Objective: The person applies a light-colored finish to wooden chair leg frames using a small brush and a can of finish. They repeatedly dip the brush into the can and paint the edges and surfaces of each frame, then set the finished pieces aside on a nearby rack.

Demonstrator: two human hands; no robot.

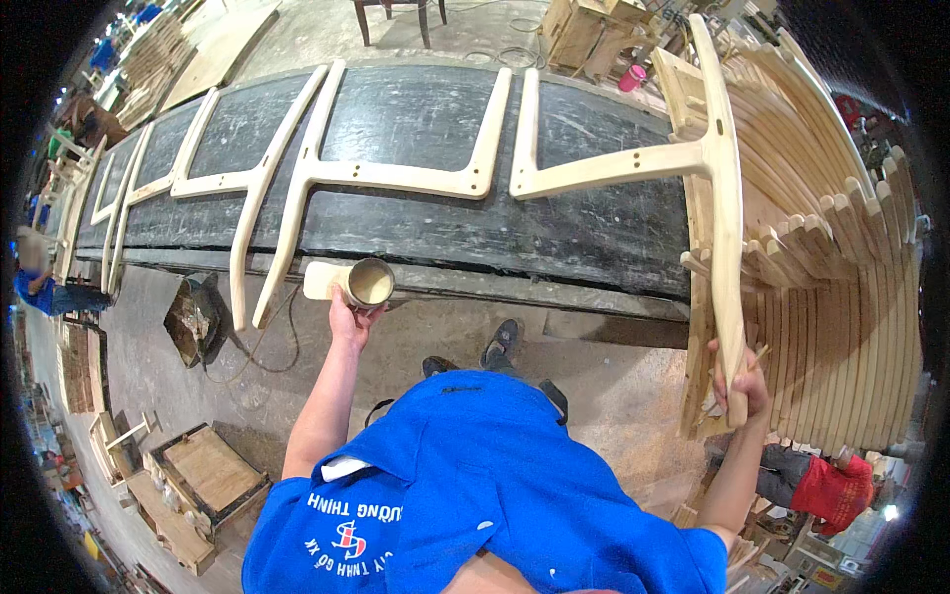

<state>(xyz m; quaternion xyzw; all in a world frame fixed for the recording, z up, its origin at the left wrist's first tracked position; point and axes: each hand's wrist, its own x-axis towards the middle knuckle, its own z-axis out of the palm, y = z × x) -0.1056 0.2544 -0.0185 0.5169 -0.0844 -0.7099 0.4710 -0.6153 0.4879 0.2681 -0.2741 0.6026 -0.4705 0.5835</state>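
the right hand (740, 381) grips a pale wooden frame piece (720, 198), long axis running away toward the surface's far edge; the left hand (348, 319) holds what looks like a sanding roller (368, 282) at the surface's (594, 233) near edge.

At a dark workbench (594, 233), my left hand (348, 319) grips a round tin (368, 282) of pale paste at the near edge, beside a small wood block (322, 279). My right hand (740, 384) clasps the lower end of a pale wooden frame (693, 158), its crossbar reaching over the bench. Two more frames (327, 173) lie flat there; stacked frames (841, 267) stand to my right.
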